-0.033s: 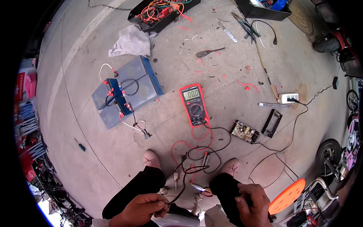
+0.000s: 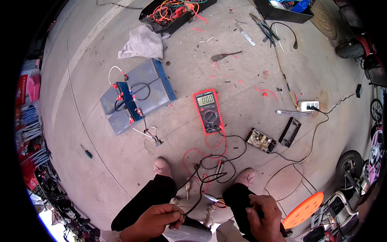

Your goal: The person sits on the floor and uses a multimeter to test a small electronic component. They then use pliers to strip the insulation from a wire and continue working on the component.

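Observation:
My left hand [image 2: 161,220] pinches a black cable [image 2: 197,203] at the lower middle. Near my right knee, my right hand [image 2: 264,215] has its fingers curled; what they hold, if anything, is hidden. Beyond my feet lies a red multimeter [image 2: 209,111] showing zeros, with tangled red and black leads [image 2: 224,141]. To its right are an opened circuit board unit [image 2: 260,139], a black casing [image 2: 289,131] and a white power strip [image 2: 308,105]. To its left stand grey-blue batteries [image 2: 151,92] joined by short wires, with a loose connector [image 2: 158,142].
Boxes of wires [image 2: 177,12] and supplies [image 2: 284,12] lie beyond a grey rag [image 2: 141,44]. Pliers [image 2: 266,30], a blade [image 2: 246,35] and scraps dot the floor. A screwdriver [image 2: 86,152] lies left. An orange perforated seat [image 2: 302,211], a wheel [image 2: 349,165] and vehicles line the right.
The view has shifted slightly, and both my hands sit a little differently, my left hand still on the cable and my right fingers still curled.

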Tool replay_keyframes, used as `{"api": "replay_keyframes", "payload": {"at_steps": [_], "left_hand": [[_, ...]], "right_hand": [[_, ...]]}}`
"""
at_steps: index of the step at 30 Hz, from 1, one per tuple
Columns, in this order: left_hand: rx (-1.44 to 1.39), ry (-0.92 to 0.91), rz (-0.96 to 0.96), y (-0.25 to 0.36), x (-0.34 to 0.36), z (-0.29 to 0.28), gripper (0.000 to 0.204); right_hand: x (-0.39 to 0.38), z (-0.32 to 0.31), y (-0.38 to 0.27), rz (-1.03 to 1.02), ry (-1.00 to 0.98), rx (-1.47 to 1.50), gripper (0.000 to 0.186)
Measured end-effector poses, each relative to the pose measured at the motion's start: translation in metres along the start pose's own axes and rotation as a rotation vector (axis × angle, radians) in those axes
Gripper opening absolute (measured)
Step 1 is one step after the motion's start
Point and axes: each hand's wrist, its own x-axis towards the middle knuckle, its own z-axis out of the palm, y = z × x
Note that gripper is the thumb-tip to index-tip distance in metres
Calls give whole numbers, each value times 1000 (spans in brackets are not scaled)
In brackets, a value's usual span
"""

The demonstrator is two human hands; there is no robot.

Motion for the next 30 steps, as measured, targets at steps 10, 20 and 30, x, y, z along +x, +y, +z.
{"api": "replay_keyframes", "payload": {"at_steps": [10, 20, 30], "left_hand": [[-235, -181, 141, -65, -82, -27, 15], [-332, 173, 598, -8, -502, -100, 15], [-601, 313, 1211, 8, -758, -187, 14]], "right_hand": [[-133, 93, 44, 39, -154, -165, 15], [-304, -132, 26, 147, 24, -936, 18], [-198, -144, -117, 148, -809, -1153, 25]]}}
